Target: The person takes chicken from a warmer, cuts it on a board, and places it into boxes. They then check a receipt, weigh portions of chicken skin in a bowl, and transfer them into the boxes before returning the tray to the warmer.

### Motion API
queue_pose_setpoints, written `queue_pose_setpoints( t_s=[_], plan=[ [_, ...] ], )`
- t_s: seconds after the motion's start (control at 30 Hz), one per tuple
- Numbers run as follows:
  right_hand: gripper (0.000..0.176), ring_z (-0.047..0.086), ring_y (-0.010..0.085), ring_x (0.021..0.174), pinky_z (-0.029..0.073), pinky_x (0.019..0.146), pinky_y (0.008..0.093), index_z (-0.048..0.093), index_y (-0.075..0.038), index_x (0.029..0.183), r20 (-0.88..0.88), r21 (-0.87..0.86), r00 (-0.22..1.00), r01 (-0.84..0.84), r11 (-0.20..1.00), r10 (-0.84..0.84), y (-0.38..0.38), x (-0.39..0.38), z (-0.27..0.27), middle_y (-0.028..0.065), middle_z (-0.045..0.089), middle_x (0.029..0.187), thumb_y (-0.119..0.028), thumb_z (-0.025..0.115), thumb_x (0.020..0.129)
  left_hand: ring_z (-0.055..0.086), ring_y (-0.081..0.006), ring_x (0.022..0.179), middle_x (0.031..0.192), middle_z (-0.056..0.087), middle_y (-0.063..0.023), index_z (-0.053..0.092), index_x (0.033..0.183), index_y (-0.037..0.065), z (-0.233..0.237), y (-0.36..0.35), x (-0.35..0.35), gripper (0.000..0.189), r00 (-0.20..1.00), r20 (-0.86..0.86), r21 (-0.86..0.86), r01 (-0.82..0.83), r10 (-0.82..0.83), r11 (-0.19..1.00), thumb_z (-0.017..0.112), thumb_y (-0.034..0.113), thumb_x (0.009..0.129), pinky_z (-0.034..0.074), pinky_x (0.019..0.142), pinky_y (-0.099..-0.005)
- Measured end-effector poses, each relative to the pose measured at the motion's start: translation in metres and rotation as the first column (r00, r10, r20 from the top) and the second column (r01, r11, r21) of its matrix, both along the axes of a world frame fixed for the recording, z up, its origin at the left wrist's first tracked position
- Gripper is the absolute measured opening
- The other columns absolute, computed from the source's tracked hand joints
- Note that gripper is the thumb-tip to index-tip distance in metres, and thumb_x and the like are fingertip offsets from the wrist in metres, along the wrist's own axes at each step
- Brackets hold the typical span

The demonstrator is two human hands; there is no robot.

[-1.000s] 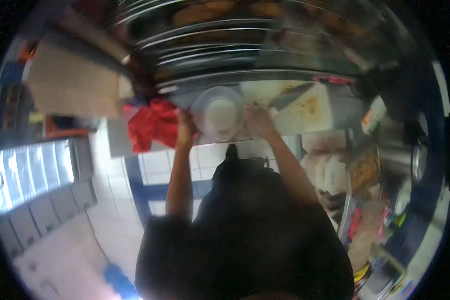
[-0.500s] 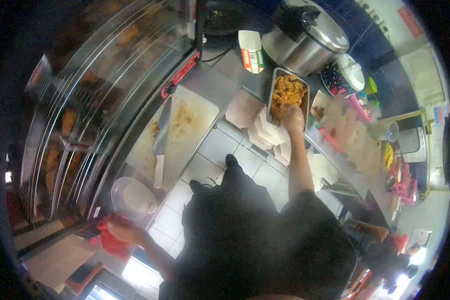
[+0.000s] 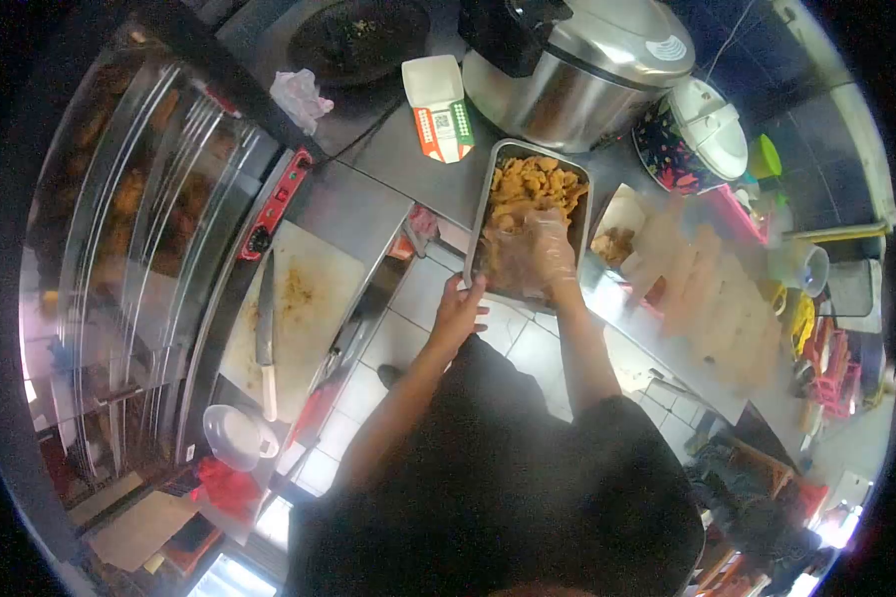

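A metal tray (image 3: 479,214) of golden-brown fried pieces (image 3: 536,184) sits at the counter's edge in the head view. My right hand (image 3: 550,249), in a clear plastic glove, reaches down into the tray among the pieces. Its fingertips are hidden and blurred. My bare left hand (image 3: 457,316) is at the tray's near left corner, thumb by the rim and fingers closed around it from below. Just behind the tray stands an open paper food box (image 3: 442,114) with red and green print. To its right lies another open box (image 3: 619,224) with some brown food inside.
At left, a knife (image 3: 266,318) lies on a stained white cutting board (image 3: 304,298) beside a glass display cabinet (image 3: 139,269). A plastic bowl (image 3: 234,436) and red cloth (image 3: 227,486) are nearer. Behind stand a steel cooker (image 3: 567,95) and a patterned pot (image 3: 682,139).
My left hand has moved from near the red cloth and bowl to the tray's corner. My right hand stays in the tray. The view has shifted, and the tray looks larger.
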State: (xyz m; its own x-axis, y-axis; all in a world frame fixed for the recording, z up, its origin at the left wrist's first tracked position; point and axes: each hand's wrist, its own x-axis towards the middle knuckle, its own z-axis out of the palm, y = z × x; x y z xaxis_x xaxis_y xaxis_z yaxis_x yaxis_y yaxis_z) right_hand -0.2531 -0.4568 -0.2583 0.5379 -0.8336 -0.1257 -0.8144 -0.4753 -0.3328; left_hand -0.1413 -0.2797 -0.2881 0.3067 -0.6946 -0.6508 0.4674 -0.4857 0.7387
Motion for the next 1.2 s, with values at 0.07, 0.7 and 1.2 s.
queue_pose_setpoints(
  t_s=[0.07, 0.7, 1.2],
  plan=[
    [0.049, 0.057, 0.0324, 0.118, 0.049, 0.097, 0.0388, 0.061, -0.010, 0.127, 0.417, -0.001, 0.909, -0.031, 1.000, 0.029, -0.013, -0.011, -0.001, 0.0198, 0.058, 0.130, -0.016, 0.078, 0.081, 0.069, -0.0247, 0.087, 0.112, 0.059, -0.0159, 0.034, 0.140, 0.007, -0.006, -0.010, -0.013, 0.070, 0.999, 0.049, 0.009, -0.004, 0.003, 1.000, 0.060, 0.053, 0.095, 0.059, 0.061, -0.0358],
    [0.038, 0.068, 0.0204, 0.079, 0.052, 0.069, 0.0320, 0.067, 0.004, 0.111, 0.558, 0.499, 0.746, 0.050, 0.865, -0.365, -0.035, -0.074, 0.050, 0.0162, 0.071, 0.096, -0.028, 0.069, 0.091, 0.070, -0.0216, 0.063, 0.095, 0.064, -0.0148, 0.045, 0.134, 0.005, -0.025, -0.018, -0.013, 0.039, 0.984, 0.117, -0.097, -0.121, 0.133, 0.988, 0.053, 0.027, 0.103, 0.058, 0.054, -0.0304],
    [0.021, 0.070, 0.0289, 0.094, 0.057, 0.079, 0.0425, 0.070, -0.012, 0.104, -0.214, -0.093, 0.911, -0.378, 0.921, 0.352, 0.043, -0.040, 0.028, 0.0112, 0.071, 0.097, -0.018, 0.058, 0.088, 0.072, -0.0266, 0.074, 0.110, 0.061, -0.0189, 0.029, 0.145, 0.001, -0.040, -0.010, -0.016, 0.056, 0.987, -0.077, -0.145, -0.150, 0.140, 0.978, 0.051, 0.032, 0.104, 0.062, 0.065, -0.0350]
  ],
)
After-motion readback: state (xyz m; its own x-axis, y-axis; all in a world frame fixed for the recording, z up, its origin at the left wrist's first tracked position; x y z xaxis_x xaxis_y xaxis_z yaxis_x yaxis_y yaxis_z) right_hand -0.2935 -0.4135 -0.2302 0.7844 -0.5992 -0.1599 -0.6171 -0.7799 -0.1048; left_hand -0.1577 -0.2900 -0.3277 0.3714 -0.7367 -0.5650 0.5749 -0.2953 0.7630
